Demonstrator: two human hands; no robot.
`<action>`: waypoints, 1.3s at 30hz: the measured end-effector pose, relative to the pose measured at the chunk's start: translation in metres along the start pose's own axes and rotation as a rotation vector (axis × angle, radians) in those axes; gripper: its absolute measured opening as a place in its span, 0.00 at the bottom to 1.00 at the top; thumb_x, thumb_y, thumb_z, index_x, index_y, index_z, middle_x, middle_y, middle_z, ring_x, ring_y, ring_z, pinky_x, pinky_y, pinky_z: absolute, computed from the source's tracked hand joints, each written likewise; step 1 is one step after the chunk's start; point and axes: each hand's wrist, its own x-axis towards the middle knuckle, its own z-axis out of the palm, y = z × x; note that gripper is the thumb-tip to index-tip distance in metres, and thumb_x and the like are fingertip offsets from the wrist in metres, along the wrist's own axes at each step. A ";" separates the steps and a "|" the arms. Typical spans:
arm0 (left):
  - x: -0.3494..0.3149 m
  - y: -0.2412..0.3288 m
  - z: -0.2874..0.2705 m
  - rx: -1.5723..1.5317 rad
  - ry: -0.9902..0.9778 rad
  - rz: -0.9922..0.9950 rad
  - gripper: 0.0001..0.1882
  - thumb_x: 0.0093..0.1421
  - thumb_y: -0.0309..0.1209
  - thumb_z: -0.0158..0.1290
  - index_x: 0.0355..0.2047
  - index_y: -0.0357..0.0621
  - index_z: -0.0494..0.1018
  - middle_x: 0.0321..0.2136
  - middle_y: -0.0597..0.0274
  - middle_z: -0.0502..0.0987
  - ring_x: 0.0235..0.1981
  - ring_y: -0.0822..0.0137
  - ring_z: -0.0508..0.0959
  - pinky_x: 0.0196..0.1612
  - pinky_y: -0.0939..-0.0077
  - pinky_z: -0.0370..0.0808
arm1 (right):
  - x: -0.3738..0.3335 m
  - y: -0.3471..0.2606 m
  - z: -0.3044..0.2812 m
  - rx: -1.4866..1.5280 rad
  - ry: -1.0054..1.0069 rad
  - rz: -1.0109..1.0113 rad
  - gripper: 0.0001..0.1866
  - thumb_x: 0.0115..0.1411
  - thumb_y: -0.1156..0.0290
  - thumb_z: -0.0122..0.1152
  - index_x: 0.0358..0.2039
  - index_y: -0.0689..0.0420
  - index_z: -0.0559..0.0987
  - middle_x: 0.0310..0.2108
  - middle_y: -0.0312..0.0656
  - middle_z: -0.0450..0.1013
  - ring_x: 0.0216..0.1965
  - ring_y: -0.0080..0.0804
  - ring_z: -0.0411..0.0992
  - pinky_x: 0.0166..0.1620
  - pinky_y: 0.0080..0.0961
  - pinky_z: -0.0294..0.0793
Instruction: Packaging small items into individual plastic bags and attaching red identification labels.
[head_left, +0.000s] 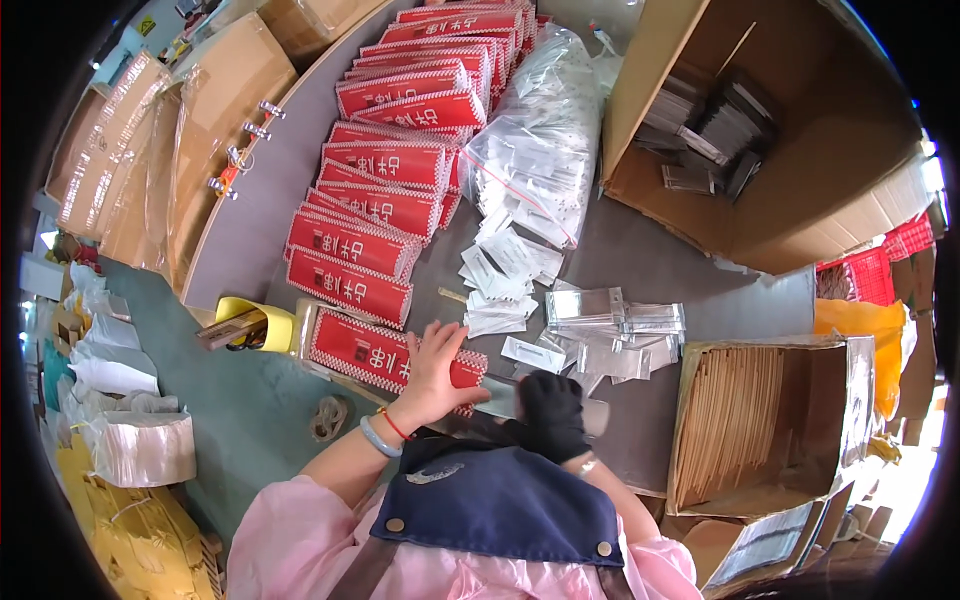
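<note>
Bare and spread, my left hand (436, 372) lies flat on a red printed paper packet (352, 349) with a checkered border, at the front edge of the table. My right hand (553, 412) wears a black glove and is closed just to the right of that packet's end; what its fingers hold is hidden. A pale, shiny strip (500, 398) shows between the two hands. Beyond them lie a loose heap of small white packets (510, 265) and a pile of small clear-wrapped packets (610, 325).
Rows of red packets (365, 210) cover the table's left side. Behind stands a big clear bag (545, 130) of white packets. To the right are a large open carton (800, 200) and a box of thin wooden sticks (735, 425). A yellow holder (268, 325) hangs at the left edge.
</note>
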 end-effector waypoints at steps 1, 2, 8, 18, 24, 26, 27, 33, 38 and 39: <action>0.004 0.000 0.000 0.020 -0.050 0.015 0.49 0.38 0.48 0.73 0.59 0.43 0.66 0.56 0.51 0.67 0.62 0.45 0.62 0.64 0.33 0.49 | 0.002 0.001 0.006 0.039 0.027 -0.018 0.35 0.42 0.49 0.72 0.48 0.54 0.74 0.44 0.44 0.70 0.49 0.46 0.67 0.52 0.45 0.62; 0.006 0.008 -0.009 0.002 -0.064 0.048 0.43 0.40 0.43 0.71 0.57 0.44 0.69 0.54 0.53 0.69 0.58 0.48 0.66 0.60 0.36 0.54 | 0.002 -0.001 0.001 0.032 0.064 -0.033 0.35 0.42 0.49 0.72 0.48 0.54 0.74 0.44 0.44 0.71 0.49 0.46 0.68 0.52 0.45 0.62; 0.066 0.033 0.025 0.118 -0.090 0.328 0.12 0.48 0.33 0.63 0.33 0.45 0.78 0.36 0.61 0.74 0.43 0.55 0.71 0.45 0.58 0.65 | -0.056 0.064 -0.046 -0.015 0.454 0.250 0.24 0.46 0.69 0.74 0.44 0.56 0.76 0.43 0.46 0.73 0.46 0.47 0.71 0.50 0.36 0.71; 0.128 0.062 0.053 -0.193 0.054 0.350 0.10 0.49 0.30 0.64 0.24 0.42 0.74 0.31 0.57 0.75 0.36 0.50 0.75 0.38 0.61 0.72 | -0.212 0.168 -0.105 -0.415 0.320 1.068 0.20 0.63 0.57 0.55 0.43 0.62 0.77 0.45 0.58 0.74 0.48 0.56 0.72 0.50 0.45 0.72; 0.147 0.071 0.063 0.146 -0.062 0.244 0.21 0.44 0.38 0.69 0.37 0.45 0.78 0.36 0.58 0.76 0.43 0.53 0.73 0.43 0.55 0.69 | -0.210 0.173 -0.094 -0.400 0.358 1.141 0.20 0.59 0.61 0.57 0.46 0.61 0.78 0.47 0.54 0.75 0.50 0.54 0.72 0.52 0.43 0.72; 0.145 0.069 0.058 0.128 -0.043 0.261 0.22 0.44 0.37 0.69 0.39 0.46 0.78 0.36 0.58 0.75 0.43 0.53 0.73 0.44 0.56 0.69 | -0.200 0.160 -0.097 -0.379 0.370 1.115 0.18 0.59 0.66 0.53 0.45 0.64 0.76 0.46 0.57 0.74 0.49 0.55 0.71 0.53 0.43 0.71; 0.144 0.070 0.057 0.103 -0.009 0.291 0.21 0.44 0.37 0.69 0.39 0.46 0.78 0.36 0.58 0.75 0.43 0.53 0.73 0.45 0.56 0.68 | -0.203 0.161 -0.094 -0.383 0.403 1.084 0.18 0.60 0.66 0.53 0.46 0.64 0.76 0.45 0.57 0.74 0.49 0.56 0.72 0.53 0.44 0.71; 0.128 0.077 0.038 -0.279 -0.178 0.225 0.13 0.49 0.30 0.65 0.35 0.41 0.77 0.26 0.55 0.81 0.28 0.56 0.81 0.36 0.62 0.75 | -0.203 0.148 -0.110 -0.256 0.621 1.231 0.18 0.65 0.66 0.50 0.47 0.67 0.75 0.44 0.59 0.74 0.50 0.56 0.71 0.52 0.42 0.70; 0.060 0.061 0.007 -0.055 -0.575 0.324 0.12 0.47 0.33 0.65 0.32 0.49 0.79 0.28 0.63 0.80 0.34 0.60 0.78 0.41 0.60 0.71 | -0.200 0.138 -0.108 -0.258 0.713 1.098 0.17 0.67 0.67 0.51 0.47 0.69 0.76 0.43 0.58 0.76 0.48 0.53 0.73 0.51 0.40 0.71; 0.046 0.061 0.005 -0.021 -0.446 0.356 0.13 0.45 0.33 0.66 0.33 0.50 0.79 0.32 0.65 0.78 0.38 0.60 0.75 0.43 0.59 0.69 | -0.189 0.132 -0.102 -0.206 0.665 1.005 0.12 0.64 0.71 0.55 0.43 0.65 0.78 0.37 0.52 0.75 0.41 0.49 0.73 0.44 0.40 0.71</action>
